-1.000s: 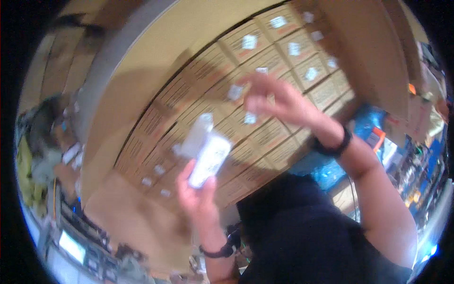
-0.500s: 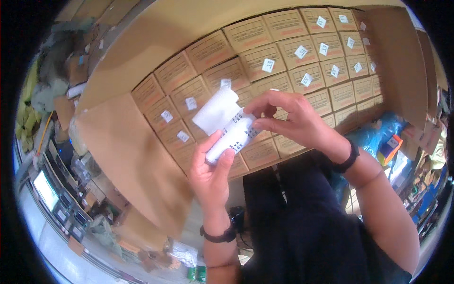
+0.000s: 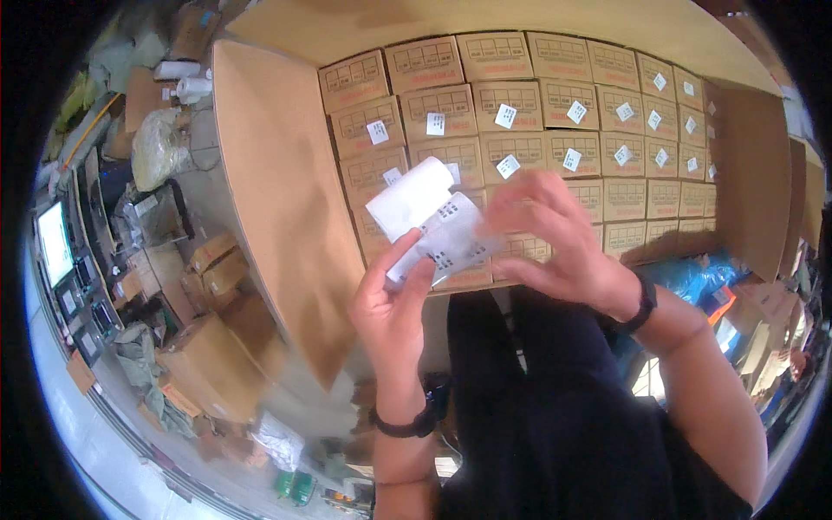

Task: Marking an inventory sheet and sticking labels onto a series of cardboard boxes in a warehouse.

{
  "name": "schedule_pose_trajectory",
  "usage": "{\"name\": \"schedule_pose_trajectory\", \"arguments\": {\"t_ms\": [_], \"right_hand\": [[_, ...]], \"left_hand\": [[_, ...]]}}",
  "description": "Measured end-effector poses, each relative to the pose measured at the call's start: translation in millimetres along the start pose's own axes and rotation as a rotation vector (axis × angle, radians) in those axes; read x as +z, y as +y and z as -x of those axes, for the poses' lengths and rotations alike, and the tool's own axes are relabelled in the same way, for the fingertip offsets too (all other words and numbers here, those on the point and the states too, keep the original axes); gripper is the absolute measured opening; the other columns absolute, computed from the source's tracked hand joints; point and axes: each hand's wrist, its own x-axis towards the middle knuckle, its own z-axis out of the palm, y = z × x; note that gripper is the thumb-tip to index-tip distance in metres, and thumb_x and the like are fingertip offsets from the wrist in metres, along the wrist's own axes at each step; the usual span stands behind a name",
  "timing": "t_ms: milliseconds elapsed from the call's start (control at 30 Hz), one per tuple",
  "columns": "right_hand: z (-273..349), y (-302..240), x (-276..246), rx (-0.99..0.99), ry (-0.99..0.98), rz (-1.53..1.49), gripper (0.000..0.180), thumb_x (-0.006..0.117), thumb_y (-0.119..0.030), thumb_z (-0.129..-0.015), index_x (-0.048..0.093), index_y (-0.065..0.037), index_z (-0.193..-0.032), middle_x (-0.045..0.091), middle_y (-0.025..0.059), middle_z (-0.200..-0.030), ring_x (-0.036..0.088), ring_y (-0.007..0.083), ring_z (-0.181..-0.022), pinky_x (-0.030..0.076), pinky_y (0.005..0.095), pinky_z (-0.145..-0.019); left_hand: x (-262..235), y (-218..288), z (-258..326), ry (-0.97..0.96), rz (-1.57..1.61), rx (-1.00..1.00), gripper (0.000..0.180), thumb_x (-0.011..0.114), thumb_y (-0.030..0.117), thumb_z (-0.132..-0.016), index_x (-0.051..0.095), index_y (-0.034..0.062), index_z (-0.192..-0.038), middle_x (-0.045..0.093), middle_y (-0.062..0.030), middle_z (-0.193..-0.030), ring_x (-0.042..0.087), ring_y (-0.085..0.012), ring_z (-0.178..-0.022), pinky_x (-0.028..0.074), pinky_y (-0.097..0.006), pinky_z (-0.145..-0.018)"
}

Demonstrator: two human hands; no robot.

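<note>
My left hand [image 3: 394, 290] is closed on a strip of white labels [image 3: 446, 238] with small black print. The strip joins a white label roll [image 3: 412, 198] lying beyond the fingers. To the right of the strip is my right hand [image 3: 559, 247], its fingers smeared by motion. Its thumb stands apart from the fingers, and no held thing shows in it. Beneath both hands, rows of small brown cartons [image 3: 494, 56] fill a large cardboard box [image 3: 277, 191]. Several cartons bear a white square label [image 3: 505, 116], mostly set at a tilt.
The large box's flaps stand out at left and right. A lit screen [image 3: 54, 245] is at the far left. Loose cartons [image 3: 212, 368] and clear plastic bags [image 3: 159, 147] lie on the floor there. Blue plastic wrapping [image 3: 693, 277] sits at the right.
My right hand has come off the label strip and moved right, its fingers spreading. The strip now lies flatter in my left hand. The view has shifted, showing more of the box's left side.
</note>
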Motion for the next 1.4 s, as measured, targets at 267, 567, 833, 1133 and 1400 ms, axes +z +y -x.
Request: {"name": "schedule_pose_trajectory", "arguments": {"t_ms": [267,567,833,1133,1400], "right_hand": [[-18.0,-7.4,27.3,0.065,0.106,-0.303,0.055,0.075,-0.014,-0.072,0.056,-0.011,-0.125,0.062,0.0055,-0.100,0.059,0.0247,-0.095,0.043,0.0389,-0.085],[-14.8,2.8,39.6,-0.343,0.005,0.251,0.046,0.074,-0.007,-0.073,0.061,-0.012,-0.117,0.059,-0.0029,-0.081,0.057,0.0159,-0.082,0.044,0.0329,-0.078],[1.5,-2.7,32.3,0.127,0.030,-0.305,0.047,0.072,-0.006,-0.078,0.055,-0.008,-0.122,0.063,0.0070,-0.100,0.061,0.0246,-0.090,0.047,0.0358,-0.085],[15.2,15.1,23.9,-0.053,-0.031,-0.158,0.057,0.072,-0.003,-0.078,0.048,-0.010,-0.130,0.059,0.0132,-0.114,0.061,0.0301,-0.095,0.051,0.0378,-0.086],[27.4,260.5,-93.0,0.628,1.097,-0.223,0.078,0.069,0.005,-0.077,0.028,-0.009,-0.142,0.045,0.0120,-0.122,0.060,0.0192,-0.095,0.053,0.0289,-0.078]], "left_hand": [[-18.2,1.3,3.4,0.131,-0.021,-0.022,0.031,0.067,0.009,-0.089,0.063,-0.0024,-0.118,0.066,-0.0081,-0.106,0.060,-0.0108,-0.094,0.049,-0.026,-0.083],[-13.1,-0.3,11.5,0.012,-0.106,-0.029,0.032,0.067,0.012,-0.090,0.063,-0.0018,-0.119,0.066,-0.0081,-0.106,0.060,-0.0115,-0.093,0.049,-0.027,-0.082],[-1.5,-7.9,5.2,-0.031,-0.021,-0.051,0.038,0.063,0.008,-0.092,0.055,-0.0011,-0.129,0.061,-0.0093,-0.116,0.059,-0.0139,-0.100,0.047,-0.028,-0.087],[22.1,-10.0,-3.6,-0.208,-0.232,-0.161,0.053,0.061,0.032,-0.094,0.051,-0.0058,-0.130,0.060,-0.0124,-0.119,0.057,-0.0181,-0.104,0.044,-0.031,-0.091],[40.8,-34.2,-9.3,0.053,0.147,-0.087,0.047,0.047,0.025,-0.100,0.046,-0.0081,-0.133,0.052,-0.0197,-0.131,0.048,-0.0294,-0.124,0.036,-0.041,-0.106]]}}
